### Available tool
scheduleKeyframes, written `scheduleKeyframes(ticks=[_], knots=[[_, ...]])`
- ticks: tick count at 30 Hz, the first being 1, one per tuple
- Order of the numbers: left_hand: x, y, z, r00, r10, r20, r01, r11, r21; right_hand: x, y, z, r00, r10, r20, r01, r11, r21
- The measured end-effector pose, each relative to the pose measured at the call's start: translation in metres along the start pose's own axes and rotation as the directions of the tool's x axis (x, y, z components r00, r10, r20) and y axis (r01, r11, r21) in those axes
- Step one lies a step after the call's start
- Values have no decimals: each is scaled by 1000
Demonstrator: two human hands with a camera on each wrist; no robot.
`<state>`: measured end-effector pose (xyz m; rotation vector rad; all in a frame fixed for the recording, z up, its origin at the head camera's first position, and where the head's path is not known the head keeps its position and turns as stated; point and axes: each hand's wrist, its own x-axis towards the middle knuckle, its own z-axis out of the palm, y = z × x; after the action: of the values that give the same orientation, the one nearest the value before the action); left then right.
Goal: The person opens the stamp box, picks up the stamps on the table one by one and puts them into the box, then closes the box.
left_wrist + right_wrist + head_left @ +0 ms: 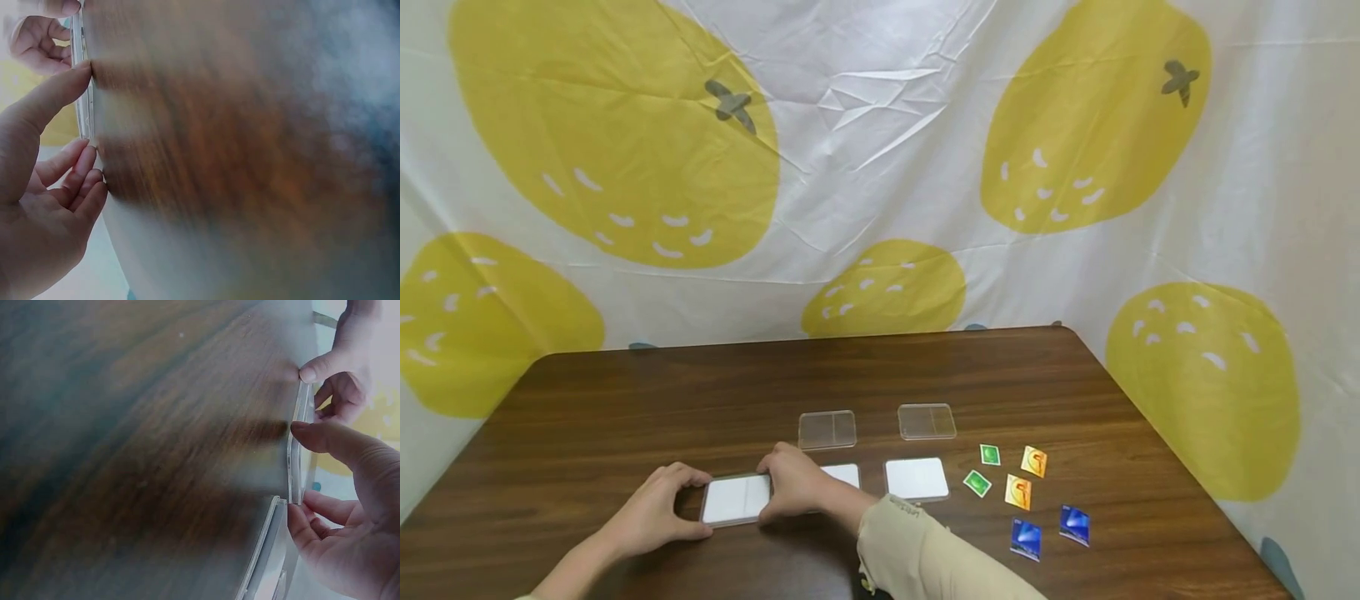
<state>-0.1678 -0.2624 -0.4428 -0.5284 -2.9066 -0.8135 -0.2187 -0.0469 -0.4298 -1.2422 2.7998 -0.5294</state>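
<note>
A flat clear plastic case [735,500] with a white inside lies at the left of the table, both hands at its ends. A line across its top resembles that on the loose lids, and the right wrist view shows its edge [294,462] in layers. My left hand [658,510] pinches its left end between thumb and fingers. The right hand [797,482] pinches the right end, thumb nearest me. Behind that wrist, a second white-filled case [844,475] is partly hidden. A third white-filled case [917,478] lies further right.
Two clear lids [827,429] [927,422] lie behind the cases. To the right are two small green cards [990,455], two orange cards [1033,461] and two blue cards [1026,539]. A lemon-print curtain [880,167] surrounds the brown table [700,400].
</note>
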Motion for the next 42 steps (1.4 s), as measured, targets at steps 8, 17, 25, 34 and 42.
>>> scheduleKeyframes(ticks=[8, 17, 25, 34, 42], knots=[[2, 3, -1, 1000, -14, 6, 14, 1000, 7, 1, 0, 1, 1000, 18, 5, -17, 999, -32], [0, 3, 1, 1000, -13, -4, 13, 999, 38, 1, 0, -2, 1000, -7, 22, 8, 999, -35], [1, 5, 2, 1000, -20, -7, 21, 998, 57, 4, 2, -6, 999, -6, 37, 7, 1000, -11], [0, 4, 3, 999, -43, -16, 44, 998, 53, 5, 5, -7, 999, -48, 27, 48, 999, 9], [2, 5, 3, 999, -35, -27, 37, 998, 57, 8, 12, -15, 996, -74, 41, 73, 997, 20]])
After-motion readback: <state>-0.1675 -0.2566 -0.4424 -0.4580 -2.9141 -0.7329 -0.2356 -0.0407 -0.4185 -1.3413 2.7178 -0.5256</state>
